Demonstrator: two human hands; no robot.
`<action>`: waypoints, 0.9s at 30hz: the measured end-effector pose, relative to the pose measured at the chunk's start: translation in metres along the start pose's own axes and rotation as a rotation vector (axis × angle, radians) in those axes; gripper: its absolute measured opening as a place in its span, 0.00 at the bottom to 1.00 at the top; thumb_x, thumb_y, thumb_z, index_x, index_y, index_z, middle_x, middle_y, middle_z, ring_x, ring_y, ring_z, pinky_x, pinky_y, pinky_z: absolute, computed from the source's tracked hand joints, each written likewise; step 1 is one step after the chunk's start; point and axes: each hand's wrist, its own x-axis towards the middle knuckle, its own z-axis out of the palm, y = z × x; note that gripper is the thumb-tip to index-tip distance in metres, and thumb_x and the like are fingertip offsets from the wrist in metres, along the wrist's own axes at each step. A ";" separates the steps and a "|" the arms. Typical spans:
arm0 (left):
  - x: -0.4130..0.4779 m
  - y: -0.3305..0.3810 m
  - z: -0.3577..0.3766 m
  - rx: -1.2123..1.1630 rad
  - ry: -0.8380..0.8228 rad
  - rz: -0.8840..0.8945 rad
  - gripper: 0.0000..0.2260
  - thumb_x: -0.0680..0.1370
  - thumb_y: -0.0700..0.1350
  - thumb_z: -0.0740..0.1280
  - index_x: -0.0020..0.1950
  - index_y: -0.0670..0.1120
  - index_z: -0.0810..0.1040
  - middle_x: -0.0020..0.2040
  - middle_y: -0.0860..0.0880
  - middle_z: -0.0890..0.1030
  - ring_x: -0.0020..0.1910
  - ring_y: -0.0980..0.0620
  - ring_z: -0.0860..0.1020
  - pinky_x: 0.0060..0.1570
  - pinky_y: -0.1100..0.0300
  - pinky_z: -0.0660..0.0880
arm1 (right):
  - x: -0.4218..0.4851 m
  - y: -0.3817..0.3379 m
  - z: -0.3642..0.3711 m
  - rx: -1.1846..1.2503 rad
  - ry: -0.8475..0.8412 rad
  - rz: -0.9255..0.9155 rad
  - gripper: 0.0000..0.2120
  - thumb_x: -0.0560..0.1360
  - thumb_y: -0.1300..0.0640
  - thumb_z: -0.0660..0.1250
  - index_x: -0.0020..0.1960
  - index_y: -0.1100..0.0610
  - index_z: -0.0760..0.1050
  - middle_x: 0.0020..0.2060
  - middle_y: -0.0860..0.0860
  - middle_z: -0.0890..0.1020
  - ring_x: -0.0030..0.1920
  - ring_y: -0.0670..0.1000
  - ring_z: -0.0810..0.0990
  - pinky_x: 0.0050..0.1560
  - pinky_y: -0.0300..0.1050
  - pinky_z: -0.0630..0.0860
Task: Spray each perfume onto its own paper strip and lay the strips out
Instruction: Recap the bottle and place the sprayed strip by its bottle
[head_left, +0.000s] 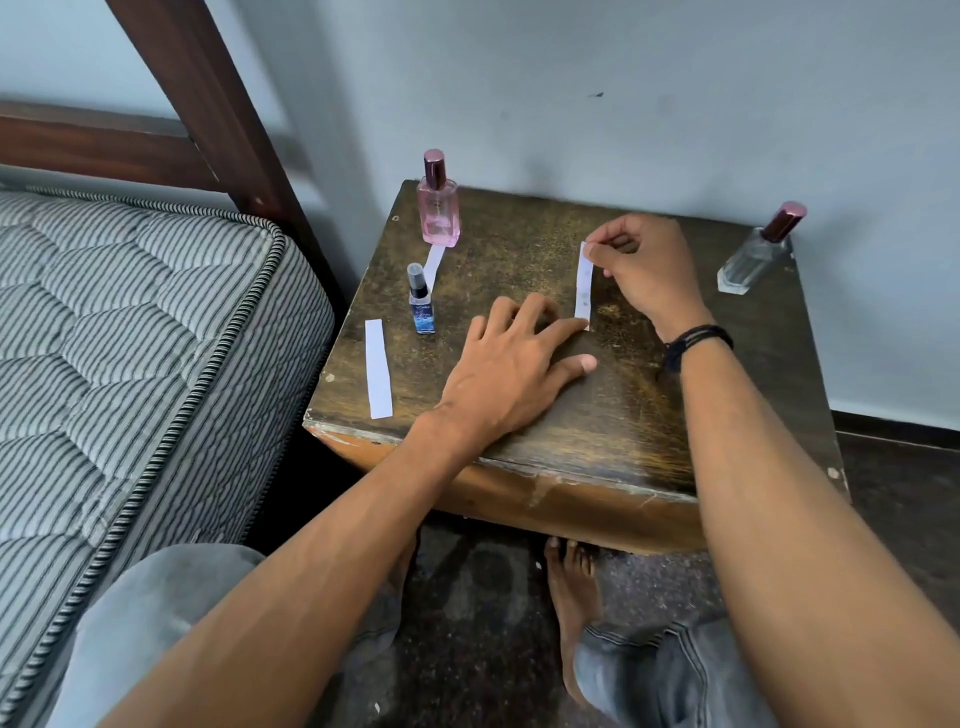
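While both hands work at the middle of the bench (613, 441), the scene reads as follows.

Right hand (641, 265): thumb and forefinger pinched on the top end of a paper strip (584, 283); the other fingers curl in toward the palm. A dark band (696, 343) sits on the wrist.

Left hand (511, 369): palm down on the bench, fingers spread apart; the forefinger tip touches the strip's lower end, and it grips nothing.

Held strip: near the bench's middle, standing roughly on end, its lower end at the wood, with faint damp spots on its face.

Second strip (378, 369): flat on the bench near the front left corner, untouched by either hand.

Third strip (434, 260): flat near the back left, running from the pink bottle's foot toward the blue bottle, partly hidden behind the blue bottle.

Pink bottle (439, 205): upright at the back left corner, cap on.

Blue bottle (420, 301): small, upright, in front of the pink one, just beside the third strip.

Clear bottle (761, 252): at the back right edge, dark cap on, well apart from both hands; it looks tilted, though the wide lens may cause that.

Bed (130, 338): striped mattress to the bench's left, with a dark wood frame behind.

Floor (467, 597): dark, with bare feet under the bench's front edge.
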 end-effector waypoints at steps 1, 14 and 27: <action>0.001 0.000 0.000 -0.006 -0.003 -0.003 0.24 0.81 0.65 0.57 0.73 0.57 0.72 0.67 0.52 0.70 0.63 0.44 0.67 0.61 0.47 0.67 | 0.000 0.000 0.001 -0.015 0.003 -0.003 0.08 0.75 0.57 0.74 0.40 0.45 0.81 0.39 0.42 0.83 0.39 0.46 0.80 0.49 0.47 0.80; 0.004 -0.001 0.000 -0.015 -0.024 -0.012 0.24 0.81 0.66 0.56 0.74 0.57 0.71 0.67 0.52 0.69 0.63 0.46 0.66 0.63 0.49 0.65 | 0.001 0.005 0.010 -0.191 0.098 0.008 0.02 0.77 0.55 0.72 0.48 0.49 0.84 0.45 0.44 0.84 0.47 0.44 0.80 0.48 0.43 0.75; 0.005 -0.002 0.001 -0.035 -0.008 -0.016 0.24 0.81 0.66 0.57 0.73 0.57 0.72 0.67 0.53 0.70 0.62 0.47 0.66 0.62 0.49 0.65 | 0.002 0.010 0.016 -0.269 0.134 0.048 0.03 0.76 0.50 0.72 0.49 0.47 0.83 0.45 0.41 0.83 0.46 0.43 0.80 0.44 0.42 0.72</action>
